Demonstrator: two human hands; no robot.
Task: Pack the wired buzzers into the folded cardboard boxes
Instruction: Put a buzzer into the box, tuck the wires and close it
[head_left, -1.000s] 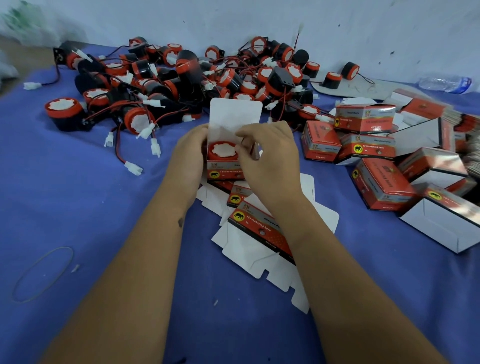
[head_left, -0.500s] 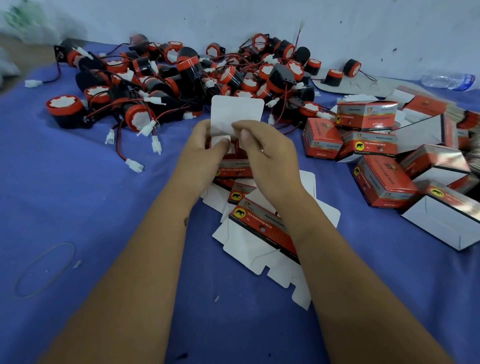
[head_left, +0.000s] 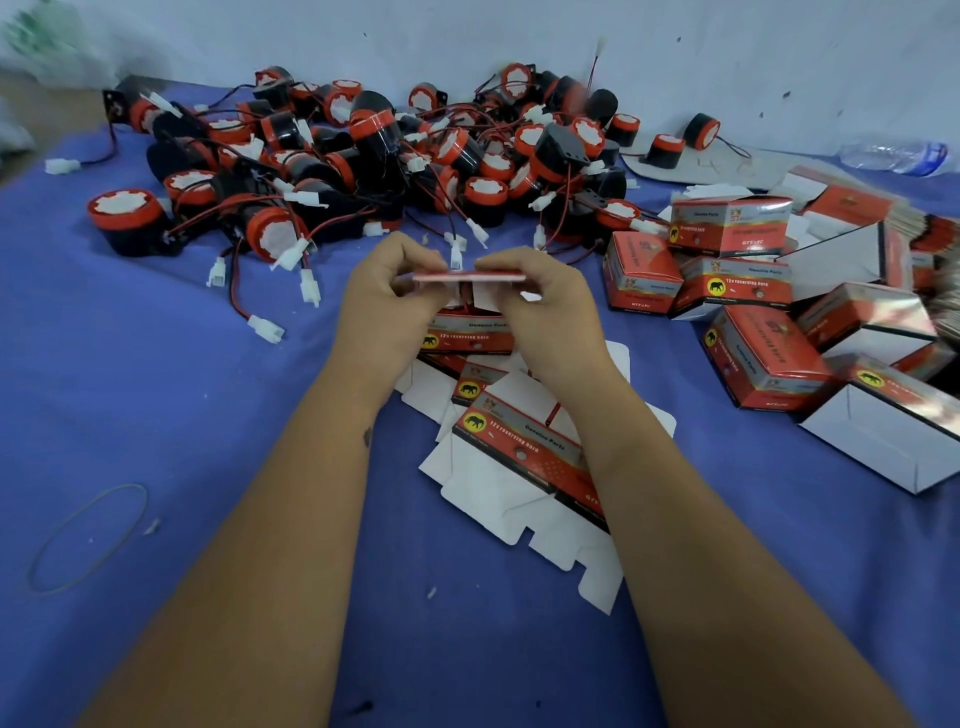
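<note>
Since a moment ago, the white top flap of the small red cardboard box (head_left: 470, 332) has come down from standing up to lying nearly flat, and both hands have moved onto it.

Under everything lies the wide blue cloth table (head_left: 156, 395). Along its far edge sits the big pile of black and red round wired buzzers (head_left: 363, 161) with white plugs. At the right edge is a heap of closed red cardboard boxes (head_left: 748, 312). In the middle, under the arms, lie flat unfolded white and red box cards (head_left: 519, 467). A thin rubber band ring (head_left: 85, 538) lies near the left edge.

Between the buzzer pile and the flat cards stands the small red box. Left hand (head_left: 387, 291) pinches the flap's left end with bent fingers. Right hand (head_left: 540, 299) pinches its right end the same way.
</note>
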